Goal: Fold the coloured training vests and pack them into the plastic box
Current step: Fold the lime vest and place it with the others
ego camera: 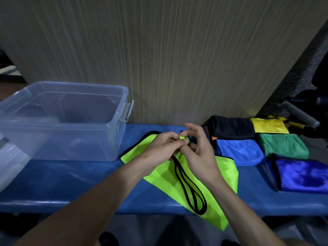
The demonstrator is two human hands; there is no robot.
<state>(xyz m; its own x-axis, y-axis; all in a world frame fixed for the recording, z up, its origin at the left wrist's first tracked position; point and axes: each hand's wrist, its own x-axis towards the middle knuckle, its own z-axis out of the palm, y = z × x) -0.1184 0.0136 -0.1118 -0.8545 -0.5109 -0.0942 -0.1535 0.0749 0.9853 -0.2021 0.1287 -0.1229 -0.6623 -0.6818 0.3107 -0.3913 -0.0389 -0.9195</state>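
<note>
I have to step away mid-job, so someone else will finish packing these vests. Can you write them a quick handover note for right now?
Left hand and right hand: both pinch the far edge of the lime-green vest with black trim, which lies spread on the blue padded bench, its near corner hanging over the front edge.
Clear plastic box: on the bench to the left, lid off, no vests inside.
Done: five folded vests sit at the right: black, yellow, light blue, green, dark blue.
Left: fold the lime-green vest, then pack all six into the box.
</note>
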